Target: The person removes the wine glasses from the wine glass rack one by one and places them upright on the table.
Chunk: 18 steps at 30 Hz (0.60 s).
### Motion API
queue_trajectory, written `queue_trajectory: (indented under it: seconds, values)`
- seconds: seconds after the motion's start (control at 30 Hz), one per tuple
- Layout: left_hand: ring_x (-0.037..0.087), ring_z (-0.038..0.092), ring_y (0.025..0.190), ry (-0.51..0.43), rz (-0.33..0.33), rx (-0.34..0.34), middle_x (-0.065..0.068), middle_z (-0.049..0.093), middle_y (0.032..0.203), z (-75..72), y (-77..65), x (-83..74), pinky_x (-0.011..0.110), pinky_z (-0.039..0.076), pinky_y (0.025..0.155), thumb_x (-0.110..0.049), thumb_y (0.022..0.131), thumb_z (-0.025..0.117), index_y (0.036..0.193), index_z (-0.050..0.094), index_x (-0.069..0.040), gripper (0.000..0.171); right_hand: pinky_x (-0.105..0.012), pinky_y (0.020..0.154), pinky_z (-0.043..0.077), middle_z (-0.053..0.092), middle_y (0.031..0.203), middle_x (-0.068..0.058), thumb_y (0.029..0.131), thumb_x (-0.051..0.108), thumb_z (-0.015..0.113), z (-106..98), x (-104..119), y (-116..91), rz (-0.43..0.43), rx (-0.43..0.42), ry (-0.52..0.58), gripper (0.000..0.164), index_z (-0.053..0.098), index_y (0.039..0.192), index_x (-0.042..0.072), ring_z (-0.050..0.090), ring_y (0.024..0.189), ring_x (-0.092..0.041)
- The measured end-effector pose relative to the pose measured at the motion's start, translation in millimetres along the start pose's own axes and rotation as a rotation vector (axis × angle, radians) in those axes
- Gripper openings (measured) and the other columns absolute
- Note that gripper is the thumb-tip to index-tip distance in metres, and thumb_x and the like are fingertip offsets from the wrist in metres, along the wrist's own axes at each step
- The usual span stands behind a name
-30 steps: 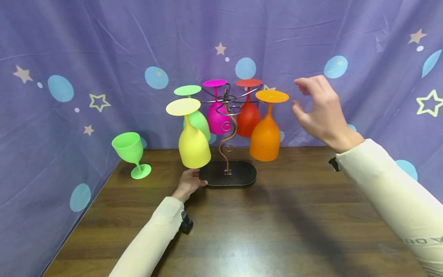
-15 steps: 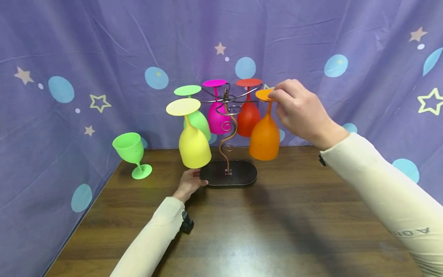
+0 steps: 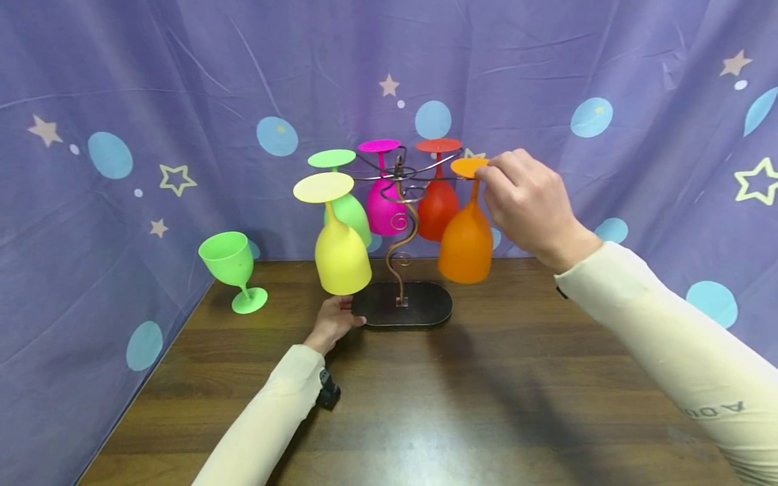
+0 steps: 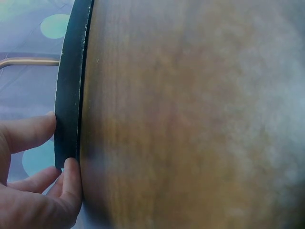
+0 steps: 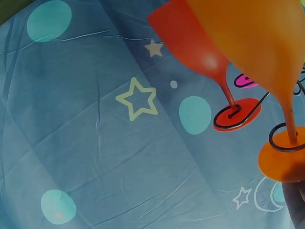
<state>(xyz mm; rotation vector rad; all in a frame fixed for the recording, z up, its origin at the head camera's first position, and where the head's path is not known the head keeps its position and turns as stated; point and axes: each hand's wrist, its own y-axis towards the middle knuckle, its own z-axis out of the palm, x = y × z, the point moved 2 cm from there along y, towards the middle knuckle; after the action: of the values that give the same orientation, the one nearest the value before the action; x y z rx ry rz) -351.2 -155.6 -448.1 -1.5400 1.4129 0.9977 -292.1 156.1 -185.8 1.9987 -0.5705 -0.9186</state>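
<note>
A metal goblet rack [image 3: 401, 256] with a black oval base [image 4: 69, 95] stands on the table. Upside down from its wire loops hang an orange goblet [image 3: 467, 243], a red goblet [image 3: 437, 209], a magenta goblet [image 3: 385, 210], a yellow goblet [image 3: 342, 260] and a light green goblet [image 3: 351, 214]. My right hand [image 3: 531, 206] pinches the orange goblet's foot at its right edge; its fingertips are mostly hidden in the right wrist view. With thumb and fingers, my left hand [image 3: 331, 325] holds the left end of the base.
Another green goblet [image 3: 227, 260] stands upright at the table's far left. Behind the wooden table [image 3: 401, 405] hangs a purple curtain [image 3: 516, 67] with stars and blue dots, and it also closes off the left side.
My right hand has come in from the right and taken hold of the orange goblet's foot. The left hand stays on the base.
</note>
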Motion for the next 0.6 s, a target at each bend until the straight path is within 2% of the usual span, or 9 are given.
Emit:
queue_trajectory:
  seconds: [0.17,0.27,0.47,0.6]
  values:
    - [0.037,0.054,0.111,0.005,0.001,-0.008,0.026,0.054,0.120,0.4,-0.7,0.4,0.044,0.045,0.095,0.004,0.071,0.075,0.128,0.050,0.011,0.063,-0.042,0.063,0.050,0.060,0.084,-0.016,0.087,-0.004,0.048,-0.9,3.8,2.2,-0.002,-0.081,0.031,0.016,0.063,0.089,-0.005,0.053,0.072,-0.033]
    - [0.038,0.053,0.112,0.018,0.004,-0.011,0.026,0.054,0.121,0.1,-0.3,1.7,0.045,0.045,0.095,0.003,0.071,0.075,0.128,0.050,0.011,0.063,-0.043,0.064,0.050,0.060,0.084,-0.016,0.087,-0.004,0.049,-1.0,6.1,5.7,-0.007,-0.095,0.045,0.013,0.062,0.088,-0.006,0.053,0.073,-0.034]
    - [0.037,0.052,0.115,0.024,-0.001,-0.014,0.025,0.053,0.124,-0.8,0.0,3.2,0.045,0.043,0.098,0.002,0.072,0.075,0.129,0.050,0.009,0.063,-0.041,0.065,0.051,0.057,0.083,-0.017,0.088,-0.004,0.049,1.7,9.1,16.1,-0.016,-0.049,0.051,0.012,0.061,0.087,-0.006,0.052,0.074,-0.033]
    - [0.037,0.051,0.116,0.033,-0.002,-0.011,0.025,0.053,0.125,-0.7,-1.1,1.3,0.045,0.043,0.098,0.001,0.073,0.075,0.129,0.050,0.009,0.063,-0.041,0.063,0.050,0.054,0.080,-0.015,0.089,-0.004,0.048,1.4,9.2,24.3,0.029,0.009,0.044,0.013,0.060,0.086,-0.004,0.050,0.074,-0.032]
